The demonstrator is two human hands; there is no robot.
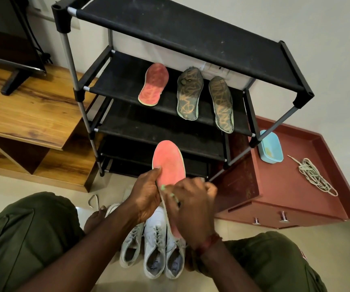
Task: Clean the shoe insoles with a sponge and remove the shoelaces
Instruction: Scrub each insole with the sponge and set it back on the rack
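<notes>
Four insoles in view, one in hand. My left hand (144, 197) pinches the coral-pink foam insole (170, 163) by its left edge, thumb on top. The toe points to 12 o'clock and the face is tilted up at the camera, so the working surface stays open. My right hand (193, 205) sits at 4 o'clock of the left, curled over the heel half. Its fingers are closed round what looks like a small green sponge (164, 187). Only blurred green slivers show, so my read is mid-scrub. The heel end is mostly hidden behind the right hand.

The other three lie at 12 o'clock on the second shelf of the black fabric-and-tube shoe rack (191, 34), face up and apart from each other. A reddish-pink insole (154, 84) is on the left, with two dark grey insoles with orange scribble pattern (189, 93) to its right. Probably parked to dry; can't tell which are done.

At 3 o'clock, on the dark red cabinet top (285, 186), sits a light blue plastic tub (271, 149). Likely wash water, kept on the right-hand side. Near it is a loose bundle of pale grey shoelaces (315, 175), already out.

At 6 o'clock, between my knees, white lace-up sneakers (155, 245) stand on the floor. Laces are threaded on those, so that step isn't finished.
</notes>
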